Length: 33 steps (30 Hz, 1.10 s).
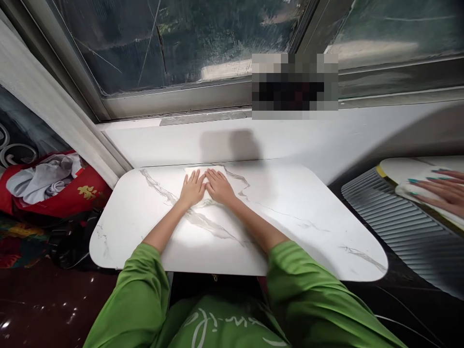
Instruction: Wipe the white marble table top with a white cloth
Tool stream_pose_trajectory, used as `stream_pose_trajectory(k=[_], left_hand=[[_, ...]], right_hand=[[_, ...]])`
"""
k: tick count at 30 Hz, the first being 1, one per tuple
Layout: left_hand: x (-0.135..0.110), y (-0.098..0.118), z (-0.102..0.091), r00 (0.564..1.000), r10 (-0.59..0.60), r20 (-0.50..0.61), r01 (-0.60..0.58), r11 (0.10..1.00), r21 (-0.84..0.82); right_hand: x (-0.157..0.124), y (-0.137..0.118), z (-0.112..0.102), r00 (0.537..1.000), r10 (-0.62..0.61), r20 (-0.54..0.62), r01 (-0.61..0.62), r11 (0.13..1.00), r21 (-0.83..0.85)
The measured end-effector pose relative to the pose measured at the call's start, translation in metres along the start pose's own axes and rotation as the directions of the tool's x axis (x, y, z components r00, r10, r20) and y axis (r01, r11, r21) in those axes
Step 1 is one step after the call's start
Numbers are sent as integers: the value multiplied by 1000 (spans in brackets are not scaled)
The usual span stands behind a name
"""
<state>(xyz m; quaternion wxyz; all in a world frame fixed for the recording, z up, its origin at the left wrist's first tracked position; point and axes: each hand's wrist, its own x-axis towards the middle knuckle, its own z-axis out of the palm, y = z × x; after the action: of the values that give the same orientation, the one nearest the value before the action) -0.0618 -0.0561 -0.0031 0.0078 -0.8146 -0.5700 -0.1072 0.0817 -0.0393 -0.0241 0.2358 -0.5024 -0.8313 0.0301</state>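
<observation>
A small white folded cloth or paper lies at the far edge of a white marble-patterned table. My left hand lies flat on it with fingers stretched out. My right hand lies flat beside it, fingers extended, the two hands touching side by side. Both press down on the white sheet, and most of it is hidden under my palms. My arms wear green sleeves.
A window and white sill run behind the table. Red and white fabrics are piled at the left. At the right edge another person's hand with teal nails rests on a white cloth atop a second table.
</observation>
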Motion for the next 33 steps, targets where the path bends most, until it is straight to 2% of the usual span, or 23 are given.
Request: stream_pose_trajectory(k=[4, 9, 12, 14, 16, 18, 22, 25, 29, 33], left_hand=[[-62, 1, -12, 999, 48, 11, -48, 999, 9], [-146, 4, -33, 999, 47, 12, -47, 998, 29], [-181, 1, -40, 1000, 25, -4, -24, 999, 34], [-191, -7, -41, 999, -32, -29, 33, 998, 52], [-189, -21, -41, 995, -92, -48, 95, 993, 75], [-176, -42, -41, 991, -123, -44, 127, 988, 87], [-124, -92, -46, 990, -138, -7, 138, 988, 62], [-81, -119, -48, 988, -154, -13, 155, 987, 38], [-41, -126, -44, 973, -224, -52, 226, 974, 33], [-36, -106, -36, 962, -261, -80, 265, 963, 41]], right_hand=[[-46, -42, -2, 999, -33, -33, 33, 999, 5], [-96, -97, -12, 986, -167, -3, 167, 985, 52], [-107, -123, -17, 972, -234, 28, 232, 970, 79], [-103, -137, -16, 963, -267, 46, 262, 961, 90], [-88, -147, -10, 957, -283, 60, 277, 956, 94], [-65, -153, 0, 959, -274, 76, 267, 959, 92], [-2, -155, 26, 976, -189, 107, 180, 980, 83], [45, -148, 42, 985, -130, 113, 122, 990, 73], [80, -131, 49, 991, -98, 95, 91, 993, 78], [74, -113, 45, 993, -108, 47, 101, 986, 130]])
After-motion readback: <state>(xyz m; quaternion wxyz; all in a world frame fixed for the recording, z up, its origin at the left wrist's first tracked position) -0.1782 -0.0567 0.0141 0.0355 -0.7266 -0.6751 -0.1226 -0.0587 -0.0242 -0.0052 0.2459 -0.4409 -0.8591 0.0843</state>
